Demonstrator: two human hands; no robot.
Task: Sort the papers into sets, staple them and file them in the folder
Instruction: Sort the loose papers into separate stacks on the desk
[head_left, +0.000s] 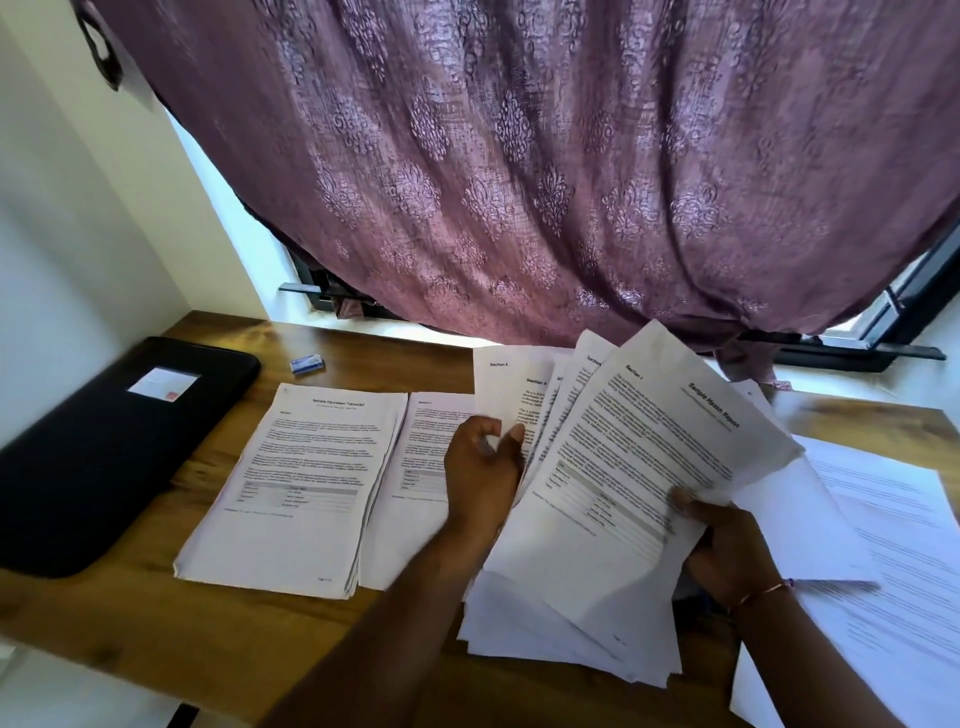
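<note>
Fanned papers (623, 467): held up over the table (234, 639), right of centre
Left hand (485, 467): fingers curled, pinching the left sheets
Right hand (727, 545): thumb on top, gripping the near right edge
Sorted stack (311, 483): flat on the table, left of centre
Folder (104, 452): black, lying flat at the table's left end

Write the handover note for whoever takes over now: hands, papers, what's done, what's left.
Left hand and right hand both grip the fanned Sample Health Report sheets over the wooden desk.
Sample Education Transcript stack lies squared beside a second pile. Loose sheets lie at right.
Black folder lies closed at left.
Left to do: finish sorting, staple, file. No stapler in view.
</note>
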